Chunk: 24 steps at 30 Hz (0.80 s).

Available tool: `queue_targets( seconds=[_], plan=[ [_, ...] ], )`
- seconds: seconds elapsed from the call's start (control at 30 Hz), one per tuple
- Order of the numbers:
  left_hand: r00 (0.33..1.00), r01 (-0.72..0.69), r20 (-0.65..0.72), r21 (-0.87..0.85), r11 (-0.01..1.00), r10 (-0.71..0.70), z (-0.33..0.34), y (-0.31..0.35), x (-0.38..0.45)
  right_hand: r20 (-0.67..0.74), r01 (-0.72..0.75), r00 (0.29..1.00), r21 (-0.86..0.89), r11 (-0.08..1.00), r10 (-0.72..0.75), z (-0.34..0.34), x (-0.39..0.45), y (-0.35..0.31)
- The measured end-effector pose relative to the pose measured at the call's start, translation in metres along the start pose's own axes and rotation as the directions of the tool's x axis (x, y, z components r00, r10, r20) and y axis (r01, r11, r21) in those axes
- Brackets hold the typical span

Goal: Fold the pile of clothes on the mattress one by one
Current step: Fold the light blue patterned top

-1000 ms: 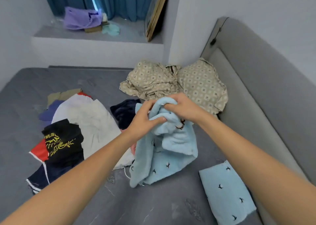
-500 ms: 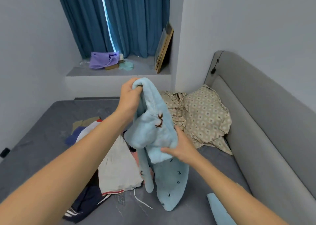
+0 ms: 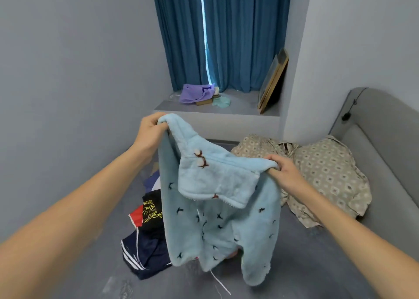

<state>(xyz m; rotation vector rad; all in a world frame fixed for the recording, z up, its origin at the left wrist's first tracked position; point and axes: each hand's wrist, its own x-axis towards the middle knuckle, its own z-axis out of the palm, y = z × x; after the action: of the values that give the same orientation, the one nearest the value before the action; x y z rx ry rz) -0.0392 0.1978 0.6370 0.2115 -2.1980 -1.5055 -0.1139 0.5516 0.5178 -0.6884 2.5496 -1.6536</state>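
A light blue fleece hooded top [image 3: 217,221] with small dark bird prints hangs spread in the air above the grey mattress [image 3: 317,264]. My left hand [image 3: 150,129] grips its upper left edge, held high. My right hand [image 3: 283,170] grips its upper right edge, a little lower. The hood flops forward over the front. Behind and below the top lies the pile of clothes [image 3: 147,226]: a black piece with yellow print, a red piece, dark navy shorts with white stripes. Much of the pile is hidden by the hanging top.
A beige patterned bundle of fabric [image 3: 326,174] lies at the right against the grey padded headboard [image 3: 381,144]. Beyond the mattress a window ledge [image 3: 240,107] holds a purple bag and a leaning frame, with blue curtains behind. A grey wall runs along the left.
My hands have moved apart and spread the blue top out wide; my right hand rose from the garment's middle to its upper right edge. The view has tilted upward.
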Motion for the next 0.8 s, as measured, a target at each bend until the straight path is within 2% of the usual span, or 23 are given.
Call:
queue_targets(
  seconds=[0.27, 0.43, 0.63, 0.8],
  plan=[
    [0.999, 0.037, 0.007, 0.109, 0.993, -0.038, -0.093, -0.036, -0.023, 0.096, 0.145, 0.987, -0.147, 0.978, -0.132, 0.006, 0.023, -0.068],
    [0.997, 0.021, 0.076, 0.116, 0.993, -0.03, -0.141, -0.065, -0.031, 0.064, 0.194, 0.981, -0.24, 0.951, -0.184, 0.031, 0.016, -0.104],
    [0.988, -0.06, 0.145, 0.106, 0.993, 0.044, -0.21, -0.091, -0.048, 0.008, 0.142, 0.989, -0.343, 0.929, -0.148, 0.082, -0.024, -0.147],
    [0.953, -0.052, 0.3, 0.051, 0.997, 0.035, -0.267, -0.121, -0.075, -0.018, 0.069, 0.996, -0.388, 0.919, -0.082, 0.137, -0.073, -0.176]
  ],
)
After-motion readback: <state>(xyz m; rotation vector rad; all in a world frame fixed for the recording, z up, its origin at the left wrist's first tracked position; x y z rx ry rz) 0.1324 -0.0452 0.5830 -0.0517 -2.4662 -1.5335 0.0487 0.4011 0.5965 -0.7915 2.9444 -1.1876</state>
